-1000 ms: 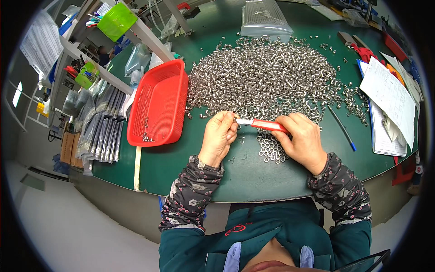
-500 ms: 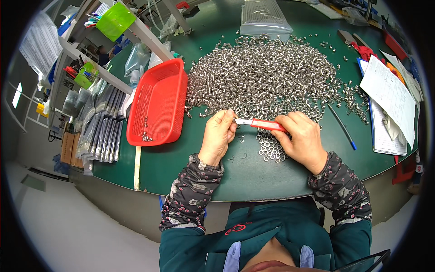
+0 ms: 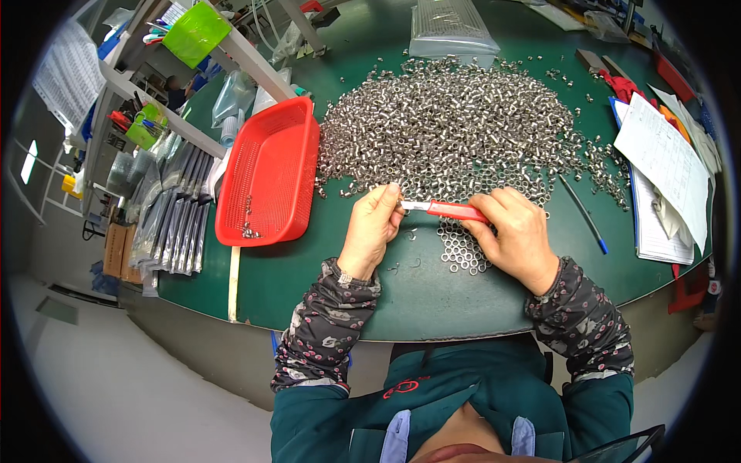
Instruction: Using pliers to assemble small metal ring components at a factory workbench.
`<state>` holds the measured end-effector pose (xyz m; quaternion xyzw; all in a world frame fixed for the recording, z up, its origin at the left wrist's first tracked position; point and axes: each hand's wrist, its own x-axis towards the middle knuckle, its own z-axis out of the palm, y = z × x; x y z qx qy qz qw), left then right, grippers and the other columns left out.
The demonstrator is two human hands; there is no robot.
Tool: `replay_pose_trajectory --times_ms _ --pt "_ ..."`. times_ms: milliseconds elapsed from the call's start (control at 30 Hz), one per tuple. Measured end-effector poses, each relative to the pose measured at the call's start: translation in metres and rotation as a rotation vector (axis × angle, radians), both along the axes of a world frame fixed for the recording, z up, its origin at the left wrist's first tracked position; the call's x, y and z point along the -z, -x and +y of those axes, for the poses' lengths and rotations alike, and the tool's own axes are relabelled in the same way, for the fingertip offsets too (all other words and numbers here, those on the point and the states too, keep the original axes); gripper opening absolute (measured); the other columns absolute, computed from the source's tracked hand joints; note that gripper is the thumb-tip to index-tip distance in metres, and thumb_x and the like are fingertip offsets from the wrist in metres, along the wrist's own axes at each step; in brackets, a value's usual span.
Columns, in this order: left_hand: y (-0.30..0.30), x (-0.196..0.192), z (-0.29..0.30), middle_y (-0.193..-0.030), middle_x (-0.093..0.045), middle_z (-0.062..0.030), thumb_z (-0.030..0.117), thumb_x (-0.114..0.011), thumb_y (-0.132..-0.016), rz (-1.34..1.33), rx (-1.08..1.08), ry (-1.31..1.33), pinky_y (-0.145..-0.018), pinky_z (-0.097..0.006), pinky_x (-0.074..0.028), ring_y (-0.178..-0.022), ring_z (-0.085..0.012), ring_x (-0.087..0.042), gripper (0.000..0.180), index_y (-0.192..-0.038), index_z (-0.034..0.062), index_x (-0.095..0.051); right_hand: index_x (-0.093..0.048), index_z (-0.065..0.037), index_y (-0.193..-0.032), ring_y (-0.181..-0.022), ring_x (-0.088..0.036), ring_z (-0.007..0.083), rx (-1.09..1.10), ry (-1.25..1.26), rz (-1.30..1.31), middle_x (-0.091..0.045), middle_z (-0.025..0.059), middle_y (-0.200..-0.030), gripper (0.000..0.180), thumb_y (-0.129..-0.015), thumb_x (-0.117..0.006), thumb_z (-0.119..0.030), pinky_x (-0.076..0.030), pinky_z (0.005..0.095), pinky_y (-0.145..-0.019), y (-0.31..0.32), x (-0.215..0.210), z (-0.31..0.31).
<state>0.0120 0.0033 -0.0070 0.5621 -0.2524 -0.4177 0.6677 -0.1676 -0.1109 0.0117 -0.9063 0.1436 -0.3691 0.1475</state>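
My right hand (image 3: 513, 235) is closed round the red handle of a utility knife (image 3: 455, 211), its short metal blade pointing left. The blade tip meets the fingertips of my left hand (image 3: 370, 230), where thumb and finger pinch a small metal ring (image 3: 400, 205), mostly hidden by them. Just beyond both hands spreads a big heap of short shiny metal rings (image 3: 448, 123). A flat patch of rings (image 3: 463, 251) lies beside my right hand, standing on end. Thin curled shavings (image 3: 412, 234) lie on the green table below the blade.
A red perforated basket (image 3: 266, 177) with a few metal pieces stands left of my hands. To the right lie a pen (image 3: 584, 214) and papers (image 3: 668, 162). Plastic-wrapped packs (image 3: 174, 212) sit at the left edge; a bagged stack (image 3: 451, 29) lies behind the heap.
Both hands keep nearly the same place and grip. The knife has shifted only very slightly against the left fingertips.
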Motion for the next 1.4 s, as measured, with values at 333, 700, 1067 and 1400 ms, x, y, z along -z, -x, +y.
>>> replay_pose_trajectory --times_ms 333,700,1067,1400 --pt "-0.002 -0.001 -0.001 -0.049 -0.040 0.0013 0.032 -0.044 -0.091 0.107 0.057 -0.030 -0.032 -0.017 -0.021 -0.036 -0.0033 -0.028 0.033 -0.069 0.0078 -0.047 -0.059 -0.006 -0.081 -0.061 -0.055 0.0251 -0.077 -0.152 -0.020 -0.055 0.0071 -0.066 0.018 -0.070 -0.066 -0.019 -0.044 0.0353 -0.054 0.000 0.006 -0.005" --pt "0.004 -0.007 -0.002 -0.049 -0.039 0.0019 0.032 -0.041 -0.092 0.057 0.022 -0.068 -0.032 -0.016 -0.021 -0.036 -0.0030 -0.026 0.036 -0.065 0.0084 -0.044 -0.060 -0.006 -0.080 -0.062 -0.057 0.0271 -0.111 -0.387 0.120 -0.058 0.0090 -0.067 0.020 -0.074 -0.063 -0.024 -0.044 0.0369 -0.054 0.001 0.003 -0.005" --pt "-0.003 -0.007 -0.001 -0.046 -0.036 0.0019 0.030 -0.042 -0.092 0.112 0.131 -0.116 -0.032 -0.018 -0.020 -0.035 -0.0045 -0.025 0.035 -0.063 0.0089 -0.041 -0.060 -0.003 -0.083 -0.062 -0.055 0.0268 -0.109 -0.185 0.039 -0.056 0.0099 -0.067 0.020 -0.071 -0.066 -0.018 -0.043 0.0353 -0.054 0.002 0.003 -0.006" --pt "-0.012 -0.009 0.006 -0.048 -0.034 0.0055 0.026 -0.046 -0.090 0.199 0.289 -0.182 -0.032 -0.018 -0.018 -0.036 -0.0031 -0.026 0.030 -0.065 0.0095 -0.043 -0.059 -0.006 -0.081 -0.062 -0.052 0.0228 -0.097 0.001 0.031 -0.050 0.0059 -0.066 0.020 -0.067 -0.068 -0.017 -0.043 0.0337 -0.053 0.003 -0.003 -0.007"
